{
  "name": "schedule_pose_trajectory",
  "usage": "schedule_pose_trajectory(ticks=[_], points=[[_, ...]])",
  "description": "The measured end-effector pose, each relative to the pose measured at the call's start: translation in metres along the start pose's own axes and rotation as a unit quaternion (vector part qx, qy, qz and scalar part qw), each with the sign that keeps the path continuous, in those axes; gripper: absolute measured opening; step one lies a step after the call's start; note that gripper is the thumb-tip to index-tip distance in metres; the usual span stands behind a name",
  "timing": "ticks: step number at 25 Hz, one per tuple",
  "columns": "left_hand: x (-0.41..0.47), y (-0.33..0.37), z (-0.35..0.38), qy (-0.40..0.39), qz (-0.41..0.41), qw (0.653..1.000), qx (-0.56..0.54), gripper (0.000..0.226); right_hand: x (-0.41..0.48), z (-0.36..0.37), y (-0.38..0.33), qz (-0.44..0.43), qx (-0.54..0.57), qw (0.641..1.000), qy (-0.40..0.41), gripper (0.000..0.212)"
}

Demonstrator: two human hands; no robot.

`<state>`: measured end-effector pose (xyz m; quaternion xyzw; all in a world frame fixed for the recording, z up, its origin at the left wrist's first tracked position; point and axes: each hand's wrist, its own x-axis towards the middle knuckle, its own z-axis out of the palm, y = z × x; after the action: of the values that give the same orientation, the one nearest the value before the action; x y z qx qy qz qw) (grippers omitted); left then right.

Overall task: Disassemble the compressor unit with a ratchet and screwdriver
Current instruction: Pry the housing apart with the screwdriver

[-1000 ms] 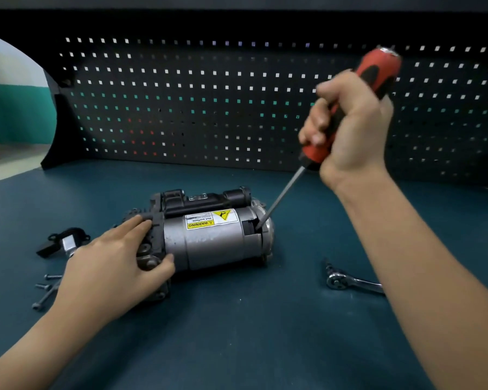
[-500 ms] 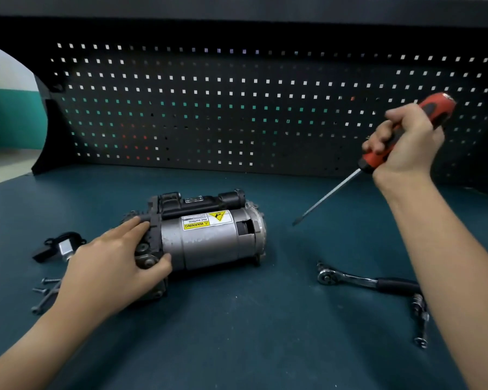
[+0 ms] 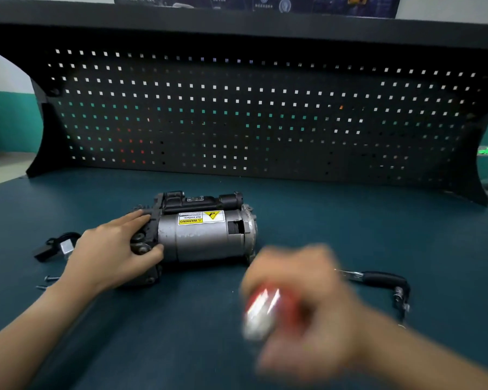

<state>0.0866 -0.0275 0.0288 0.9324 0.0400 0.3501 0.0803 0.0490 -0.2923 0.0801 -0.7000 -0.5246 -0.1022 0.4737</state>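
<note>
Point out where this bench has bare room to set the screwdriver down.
Bare mat between compressor and pegboard, and near edge between left hand and right hand. Crowded: bolts and black part left of compressor; ratchet lies right.

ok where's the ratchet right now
In the head view the ratchet lies flat on the bench top on the right side, just beyond the blurred right hand and to the right of the compressor.

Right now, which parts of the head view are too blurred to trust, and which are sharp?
Head view: the right hand and the screwdriver in it are smeared by motion blur; the compressor, left hand and ratchet read sharp; the pegboard bows from wide-angle distortion.
</note>
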Motion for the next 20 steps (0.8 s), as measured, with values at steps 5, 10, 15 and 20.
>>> schedule_pose_trajectory(ticks=[5, 10, 15, 20], points=[[0.001, -0.005, 0.003, -0.021, -0.004, 1.0, -0.006, 0.095, -0.046, 0.083, 0.028, -0.062, -0.462, 0.855, -0.228, 0.017], [0.002, -0.006, 0.004, -0.027, -0.002, 1.0, -0.011, 0.094, -0.009, 0.061, 0.048, -0.051, -0.289, 0.953, 0.08, 0.028], [0.001, -0.007, 0.003, -0.029, 0.001, 1.0, -0.005, 0.091, 0.048, 0.011, 0.109, 0.37, -0.017, 0.916, 0.153, 0.072], [0.001, -0.006, 0.002, -0.021, 0.007, 1.0, -0.017, 0.084, 0.055, -0.01, 0.141, 0.418, 0.056, 0.905, 0.057, 0.069]])
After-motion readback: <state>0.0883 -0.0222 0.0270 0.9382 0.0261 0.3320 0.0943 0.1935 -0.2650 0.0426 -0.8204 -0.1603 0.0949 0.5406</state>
